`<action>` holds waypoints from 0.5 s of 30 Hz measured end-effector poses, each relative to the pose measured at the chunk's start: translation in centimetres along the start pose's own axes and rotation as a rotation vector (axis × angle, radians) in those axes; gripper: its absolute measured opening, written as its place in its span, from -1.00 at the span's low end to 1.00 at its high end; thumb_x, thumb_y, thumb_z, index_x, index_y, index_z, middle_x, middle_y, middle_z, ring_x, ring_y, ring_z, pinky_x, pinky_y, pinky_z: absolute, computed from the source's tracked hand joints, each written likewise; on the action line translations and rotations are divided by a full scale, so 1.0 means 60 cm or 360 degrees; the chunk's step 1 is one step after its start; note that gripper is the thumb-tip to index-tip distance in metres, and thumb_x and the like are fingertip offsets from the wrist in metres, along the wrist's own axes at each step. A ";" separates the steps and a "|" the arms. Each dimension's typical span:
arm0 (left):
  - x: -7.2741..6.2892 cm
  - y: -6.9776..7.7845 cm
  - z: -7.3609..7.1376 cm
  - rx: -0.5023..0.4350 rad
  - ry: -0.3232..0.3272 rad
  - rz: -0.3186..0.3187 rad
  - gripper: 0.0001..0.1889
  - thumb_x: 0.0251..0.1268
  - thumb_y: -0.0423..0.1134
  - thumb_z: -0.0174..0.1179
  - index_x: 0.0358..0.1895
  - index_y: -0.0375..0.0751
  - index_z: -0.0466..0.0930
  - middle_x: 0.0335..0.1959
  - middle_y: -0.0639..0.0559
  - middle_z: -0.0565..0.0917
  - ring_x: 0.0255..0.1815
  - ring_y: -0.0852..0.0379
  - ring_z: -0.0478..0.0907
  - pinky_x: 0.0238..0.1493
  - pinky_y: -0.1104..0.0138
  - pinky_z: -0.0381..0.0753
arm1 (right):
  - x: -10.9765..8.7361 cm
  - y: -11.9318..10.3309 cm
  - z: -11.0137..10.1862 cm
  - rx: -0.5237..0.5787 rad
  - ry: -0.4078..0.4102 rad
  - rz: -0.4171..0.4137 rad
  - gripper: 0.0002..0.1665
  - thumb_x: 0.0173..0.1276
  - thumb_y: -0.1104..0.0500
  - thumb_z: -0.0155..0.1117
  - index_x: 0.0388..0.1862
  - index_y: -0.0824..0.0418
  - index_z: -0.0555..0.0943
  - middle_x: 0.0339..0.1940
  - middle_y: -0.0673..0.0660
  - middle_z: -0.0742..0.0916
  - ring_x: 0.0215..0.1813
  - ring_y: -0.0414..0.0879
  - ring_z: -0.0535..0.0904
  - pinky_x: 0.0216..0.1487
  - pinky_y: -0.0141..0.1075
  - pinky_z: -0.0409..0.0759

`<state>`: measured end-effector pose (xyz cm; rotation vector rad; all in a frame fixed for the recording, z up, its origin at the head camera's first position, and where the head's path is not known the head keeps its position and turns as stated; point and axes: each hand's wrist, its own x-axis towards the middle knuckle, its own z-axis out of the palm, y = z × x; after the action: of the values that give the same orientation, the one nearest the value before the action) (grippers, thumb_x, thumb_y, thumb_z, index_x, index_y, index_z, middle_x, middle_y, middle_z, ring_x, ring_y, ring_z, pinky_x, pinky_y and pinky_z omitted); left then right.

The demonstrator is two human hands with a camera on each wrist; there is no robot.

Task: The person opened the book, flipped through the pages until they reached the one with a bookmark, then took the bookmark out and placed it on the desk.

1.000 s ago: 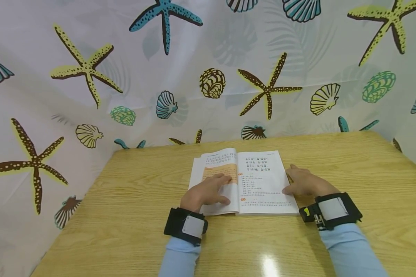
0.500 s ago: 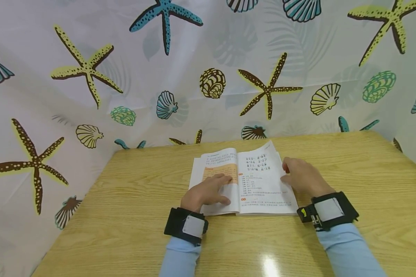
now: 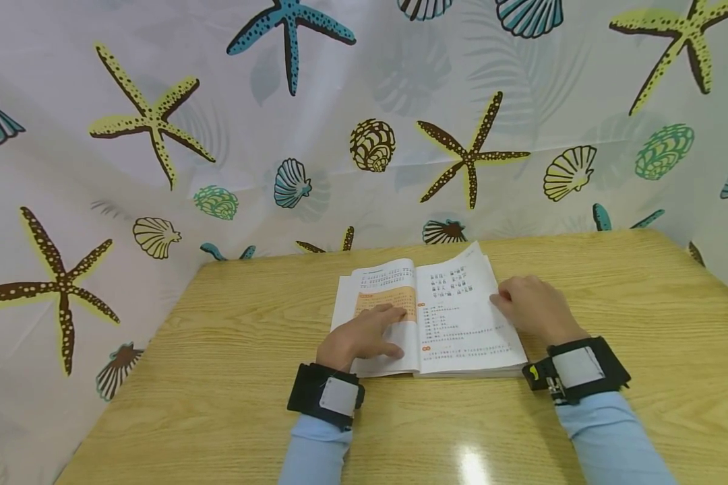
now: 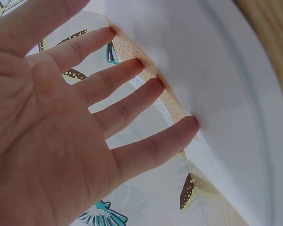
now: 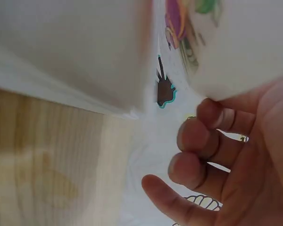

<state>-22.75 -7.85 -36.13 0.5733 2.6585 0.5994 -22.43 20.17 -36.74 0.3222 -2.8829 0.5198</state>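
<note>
An open book [image 3: 455, 350] with printed pages lies on the wooden table. My left hand [image 3: 360, 338] rests on its left page, across an orange text block. In the left wrist view the fingers of that left hand [image 4: 80, 122] are spread and nearly straight, their tips against the paper. At the book's right edge my right hand [image 3: 536, 308] pinches a page, whose upper corner bends upward. The right wrist view shows this lifted page [image 5: 240, 52], with a coloured picture on its underside, held at the right hand's [image 5: 226, 146] index finger; the thumb is mostly hidden.
The wooden table [image 3: 230, 377] extends around the book on all sides. Behind and to the sides hangs a white cloth [image 3: 327, 128] printed with starfish and shells. Each wrist wears a black band, the left band [image 3: 325, 396] close to the book's near edge.
My right hand has curled its fingers and taken the right page by its edge. That page's upper corner has risen off the book. The left hand has stayed in place.
</note>
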 end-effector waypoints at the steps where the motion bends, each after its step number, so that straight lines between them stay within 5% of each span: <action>1: 0.000 0.000 0.000 -0.0003 0.0000 0.0000 -0.25 0.25 -0.25 0.45 0.51 -0.11 0.36 0.57 -0.11 0.25 0.55 -0.16 0.19 0.45 -0.01 0.29 | 0.000 0.000 -0.002 0.0064 -0.0027 0.0005 -0.74 0.44 0.26 0.26 -0.48 0.33 0.60 -0.64 0.06 0.46 -0.55 -0.08 0.38 -0.50 -0.27 0.27; 7: -0.001 0.000 0.000 -0.0015 -0.0009 -0.0013 -0.24 0.25 -0.24 0.45 0.51 -0.10 0.36 0.58 -0.11 0.23 0.56 -0.17 0.17 0.45 -0.04 0.29 | 0.010 0.001 -0.009 0.0608 -0.0180 -0.0019 -0.66 0.62 0.18 0.04 -0.26 0.39 0.63 -0.53 0.09 0.57 -0.45 -0.05 0.49 -0.46 -0.27 0.41; 15: 0.001 0.000 -0.002 0.0004 -0.0027 -0.0024 -0.24 0.28 -0.22 0.43 0.53 -0.08 0.33 0.59 -0.10 0.21 0.57 -0.18 0.13 0.46 -0.05 0.25 | 0.012 -0.005 -0.008 0.0704 -0.0228 -0.0058 -0.56 0.67 0.13 -0.03 0.07 0.51 0.59 -0.26 0.22 0.69 -0.27 0.02 0.60 -0.26 -0.18 0.58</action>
<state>-22.83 -7.89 -36.07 0.5561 2.6459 0.5847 -22.95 19.95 -36.04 0.4925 -2.8619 1.1732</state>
